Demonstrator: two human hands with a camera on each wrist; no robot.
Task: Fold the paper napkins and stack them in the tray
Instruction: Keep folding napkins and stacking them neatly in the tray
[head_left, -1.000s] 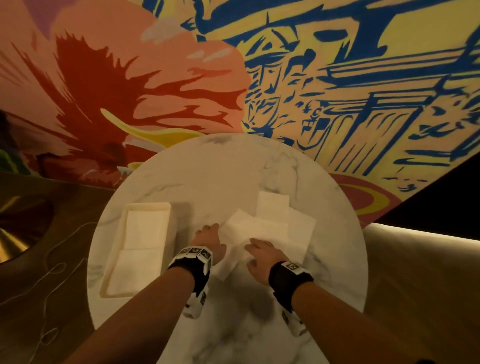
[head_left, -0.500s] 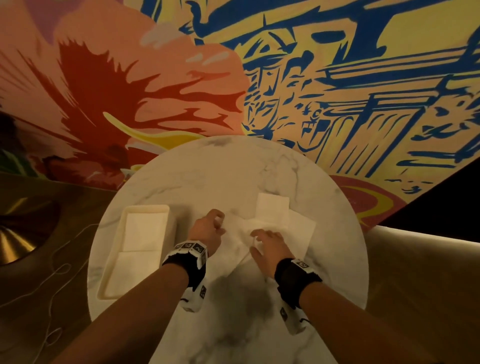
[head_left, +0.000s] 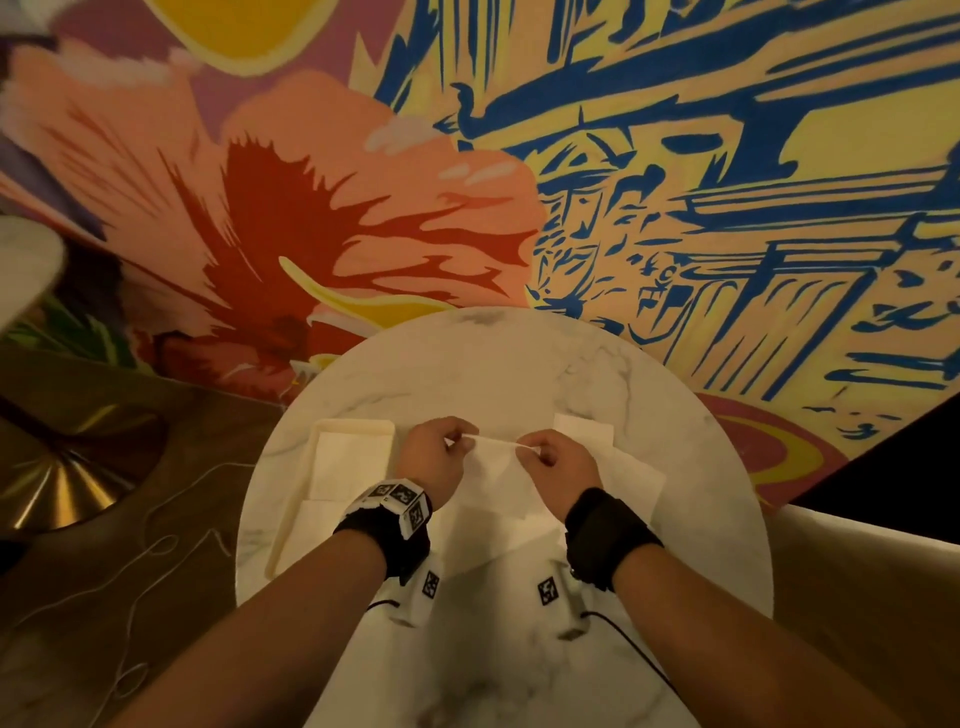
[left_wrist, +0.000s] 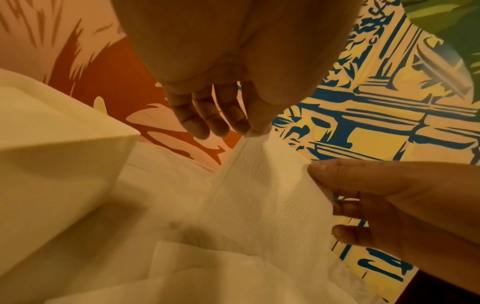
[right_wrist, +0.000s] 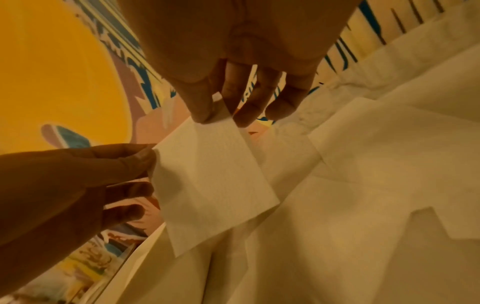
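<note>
Just below the middle of the head view, the left hand (head_left: 434, 457) is pinching one top corner of a white paper napkin (head_left: 493, 467) between thumb and forefinger, its other fingers hanging loosely curled and touching nothing. The right hand (head_left: 558, 462) is pinching the opposite top corner in the same way, with the remaining fingers spread slightly below the pinch. Between the two hands the napkin's upper edge is stretching as a thin pale line, and the sheet is hanging down from it above the round marble table (head_left: 519, 364); its lower edge is hidden behind the wrists, so whether it is touching the surface cannot be told. In the left wrist view the napkin (left_wrist: 262, 185) is filling the middle of the frame, textured and translucent, with the right hand coming in from the right edge. To the right of the hands, more loose napkins (head_left: 628, 467) are lying overlapped on the table, partly covered by the right forearm. At the left of the table a cream tray (head_left: 358, 427) is holding folded napkins (head_left: 348, 462), its near end cut off behind the left wristband. Low light and a warm cast are blurring the napkin edges.
</note>
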